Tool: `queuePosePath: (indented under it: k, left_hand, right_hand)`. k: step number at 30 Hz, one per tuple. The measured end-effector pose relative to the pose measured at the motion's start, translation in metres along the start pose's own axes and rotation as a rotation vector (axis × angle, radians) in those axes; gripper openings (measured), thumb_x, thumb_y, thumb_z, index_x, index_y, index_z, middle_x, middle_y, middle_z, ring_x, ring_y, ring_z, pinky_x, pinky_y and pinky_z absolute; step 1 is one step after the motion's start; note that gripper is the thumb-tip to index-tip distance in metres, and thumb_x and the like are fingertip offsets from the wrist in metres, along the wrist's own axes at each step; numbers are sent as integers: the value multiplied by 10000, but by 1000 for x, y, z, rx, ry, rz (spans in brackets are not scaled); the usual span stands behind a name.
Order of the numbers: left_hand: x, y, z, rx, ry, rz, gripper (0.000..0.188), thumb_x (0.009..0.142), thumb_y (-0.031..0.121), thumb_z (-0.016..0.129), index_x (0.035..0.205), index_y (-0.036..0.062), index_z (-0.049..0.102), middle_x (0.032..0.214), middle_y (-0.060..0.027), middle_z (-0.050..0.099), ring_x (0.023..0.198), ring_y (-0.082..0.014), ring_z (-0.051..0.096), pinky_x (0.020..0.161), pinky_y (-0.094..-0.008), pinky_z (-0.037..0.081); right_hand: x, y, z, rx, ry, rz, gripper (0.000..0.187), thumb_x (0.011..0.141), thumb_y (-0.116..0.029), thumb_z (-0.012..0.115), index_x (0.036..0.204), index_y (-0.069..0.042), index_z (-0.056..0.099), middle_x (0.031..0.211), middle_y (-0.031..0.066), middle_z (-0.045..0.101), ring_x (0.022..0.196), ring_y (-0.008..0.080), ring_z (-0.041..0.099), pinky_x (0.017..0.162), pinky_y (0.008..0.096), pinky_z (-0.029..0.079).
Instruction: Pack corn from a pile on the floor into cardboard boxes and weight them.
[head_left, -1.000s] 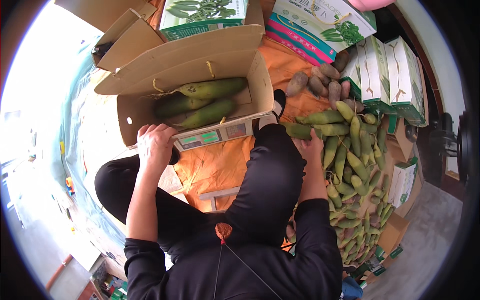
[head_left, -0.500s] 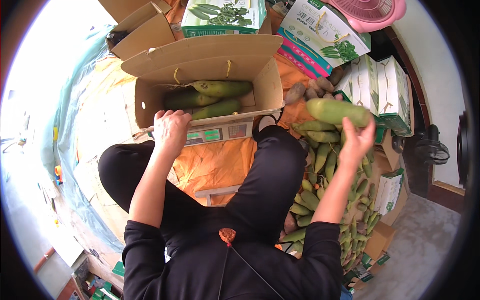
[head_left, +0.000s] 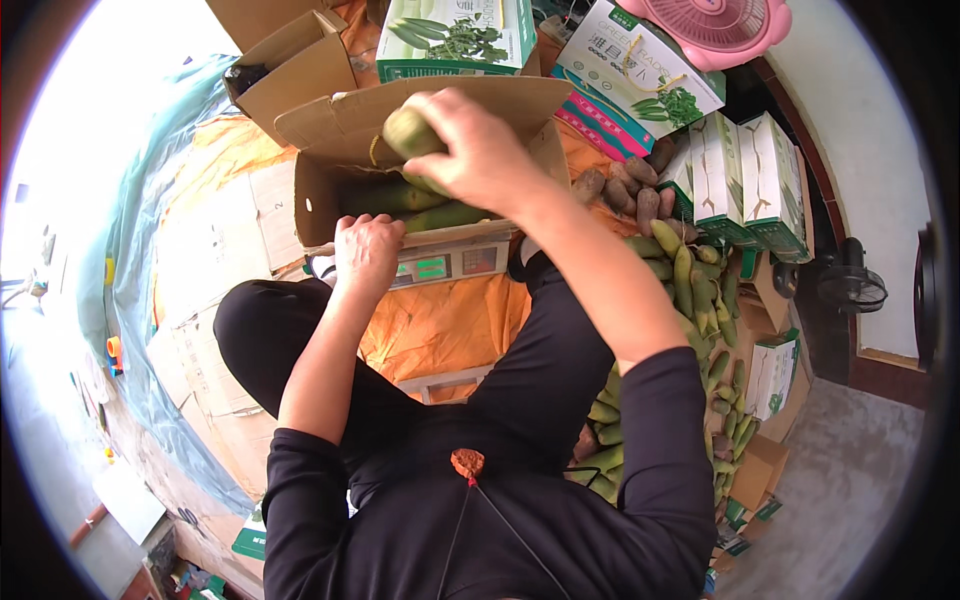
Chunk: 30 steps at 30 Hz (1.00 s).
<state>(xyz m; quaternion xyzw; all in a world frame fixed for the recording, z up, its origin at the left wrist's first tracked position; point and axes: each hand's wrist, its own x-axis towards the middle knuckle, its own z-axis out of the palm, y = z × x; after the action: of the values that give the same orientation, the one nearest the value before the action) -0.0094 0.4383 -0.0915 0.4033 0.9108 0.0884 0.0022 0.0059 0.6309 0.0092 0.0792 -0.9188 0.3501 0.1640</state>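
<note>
My right hand [head_left: 478,150] grips a thick green radish [head_left: 408,133] above an open cardboard box [head_left: 328,125]. Inside the box lie several green radishes [head_left: 447,216], partly hidden by my right hand and arm. My left hand [head_left: 367,248] holds the box's near edge, its fingers bent over the rim. Beneath the box sits a digital scale [head_left: 470,262] with a lit green display. To my right spreads a big heap of green radishes [head_left: 690,285], which my right forearm partly covers.
Brown tubers [head_left: 630,185] lie beyond the heap. White-and-green cartons [head_left: 760,180] stand at the right, near a small black fan [head_left: 852,280]. A pink fan [head_left: 715,30] is at the far right. Another printed carton [head_left: 455,40] and an open brown box [head_left: 295,80] sit behind my box.
My right hand has carried the green radish from over the heap at the right, leftward to above the box. My left hand stays on the box's near edge.
</note>
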Motion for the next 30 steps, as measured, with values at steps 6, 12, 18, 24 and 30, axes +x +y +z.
queuePosePath:
  k: [6, 12, 18, 24, 30]
  left_hand:
    - [-1, -2, 2, -40, -60, -18, 102, 740, 165, 660, 836, 150, 690, 785, -20, 638, 839, -212, 608, 771, -384, 411]
    - [-1, 2, -1, -25, -40, 10, 101, 736, 155, 653, 828, 156, 694, 805, -23, 656, 836, -213, 616, 755, -386, 419]
    - [1, -4, 3, 122, -54, 9, 53, 729, 179, 664, 758, 145, 635, 776, -23, 627, 832, -223, 620, 750, -400, 441]
    - [3, -5, -7, 79, -120, -20, 157, 751, 207, 668, 880, 119, 649, 853, -51, 645, 888, -265, 607, 766, -420, 448]
    - [7, 8, -4, 36, -110, -12, 184, 753, 178, 660, 924, 111, 665, 888, -42, 653, 896, -247, 606, 817, -396, 432]
  right_hand:
    - [15, 14, 98, -262, -470, 140, 525, 687, -239, 766, 1141, -82, 556, 1098, 141, 570, 1035, 328, 571, 881, 424, 477]
    - [14, 37, 113, -21, -403, 239, 628, 658, -357, 762, 1192, -78, 584, 1116, 189, 611, 1059, 342, 577, 926, 409, 458]
    - [-12, 14, -17, 424, -244, 241, 406, 811, -222, 703, 1136, 0, 602, 945, 139, 687, 868, 185, 650, 785, 302, 508]
    - [-135, 44, -121, 496, 142, 551, 329, 922, -175, 571, 1232, -66, 552, 1053, 40, 643, 925, 120, 615, 788, 247, 479]
    - [-342, 134, -106, 109, 290, 1109, 393, 847, -196, 655, 1185, -15, 573, 1005, 119, 655, 912, 187, 617, 771, 309, 488]
